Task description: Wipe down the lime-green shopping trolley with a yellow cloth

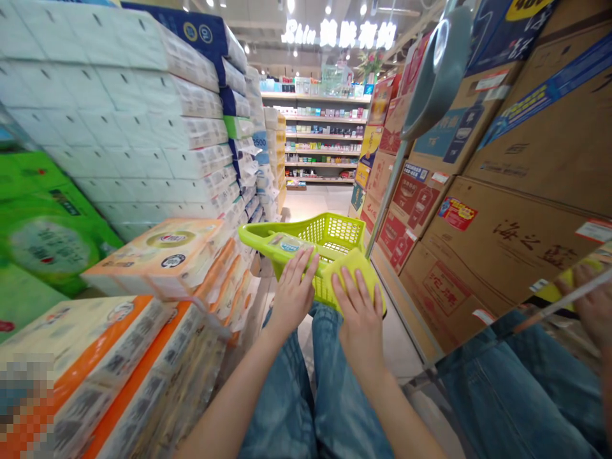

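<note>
A lime-green plastic shopping basket (261, 233) with lattice walls is in front of my knees, in the middle of the view. My left hand (293, 293) lies over its near rim, fingers forward, beside a label (289, 243) on the basket. Under the fingers of my right hand (359, 312) a folded yellow cloth (354, 260) is pressed against the basket's near right corner. Part of the cloth and the undersides of both hands are hidden. The basket's inside shows only in part.
Stacked tissue packs (176, 245) crowd the left side. Cardboard cartons (507, 236) rise on the right, with a metal pole (386, 197) before them. A mirror-like panel (516, 382) stands at lower right. Goods shelves (325, 118) close the aisle's far end.
</note>
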`<state>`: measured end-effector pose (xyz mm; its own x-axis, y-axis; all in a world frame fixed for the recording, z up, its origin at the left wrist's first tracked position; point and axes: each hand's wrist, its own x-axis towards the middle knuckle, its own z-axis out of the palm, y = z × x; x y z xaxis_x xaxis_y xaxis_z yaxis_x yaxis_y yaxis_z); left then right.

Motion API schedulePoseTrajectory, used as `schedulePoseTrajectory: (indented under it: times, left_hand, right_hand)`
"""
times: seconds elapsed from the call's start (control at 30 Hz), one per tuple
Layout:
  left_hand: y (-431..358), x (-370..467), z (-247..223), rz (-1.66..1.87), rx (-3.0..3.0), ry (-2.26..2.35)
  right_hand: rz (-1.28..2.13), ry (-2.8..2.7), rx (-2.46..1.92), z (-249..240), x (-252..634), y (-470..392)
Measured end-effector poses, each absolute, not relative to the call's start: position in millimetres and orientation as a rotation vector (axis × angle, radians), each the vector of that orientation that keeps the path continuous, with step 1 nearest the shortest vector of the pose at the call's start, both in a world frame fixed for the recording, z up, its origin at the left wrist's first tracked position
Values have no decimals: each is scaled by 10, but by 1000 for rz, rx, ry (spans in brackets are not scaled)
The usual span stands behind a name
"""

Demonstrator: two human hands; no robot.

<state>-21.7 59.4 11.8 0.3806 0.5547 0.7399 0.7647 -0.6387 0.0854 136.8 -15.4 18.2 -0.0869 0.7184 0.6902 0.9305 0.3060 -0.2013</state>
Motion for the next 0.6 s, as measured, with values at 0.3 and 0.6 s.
schedulePoseTrajectory:
  times: [0.3, 0.6]
  left_hand:
    - [580, -218, 120, -1149, -2359, -1163]
    - [591, -177, 87, -1208, -2342, -1176]
  right_hand:
    - [-424, -1972, -1408, 208, 1236, -131]
    - [-351, -1820, -1387, 38, 1668, -262]
